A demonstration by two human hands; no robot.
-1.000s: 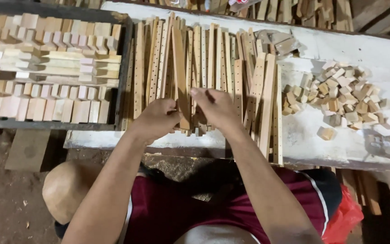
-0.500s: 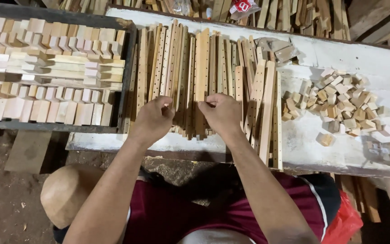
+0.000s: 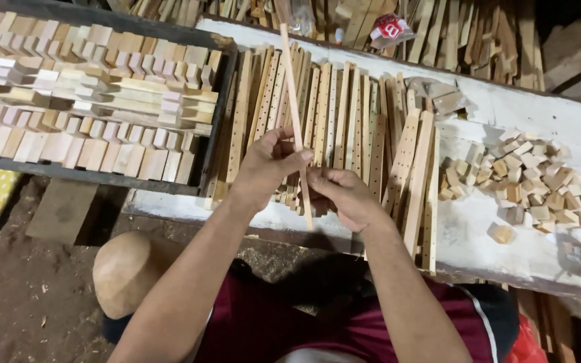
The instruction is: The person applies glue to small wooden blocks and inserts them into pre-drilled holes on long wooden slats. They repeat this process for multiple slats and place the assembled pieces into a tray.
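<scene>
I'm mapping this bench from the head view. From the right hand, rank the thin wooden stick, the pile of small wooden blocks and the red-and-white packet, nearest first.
From the right hand:
1. Thin wooden stick, gripped in it, centre.
2. Pile of small wooden blocks, on the bench to its right.
3. Red-and-white packet, at the bench's far edge.

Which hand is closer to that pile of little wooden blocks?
Right. The right hand sits beside the pile of small wooden blocks; the left hand is farther off, beyond the right.

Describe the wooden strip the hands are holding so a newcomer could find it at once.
Start at the white workbench and its row of drilled slats. Above them, the left hand and right hand pinch one thin strip. Unlike the flat-lying slats, it is lifted, narrower, and shows no holes.
</scene>
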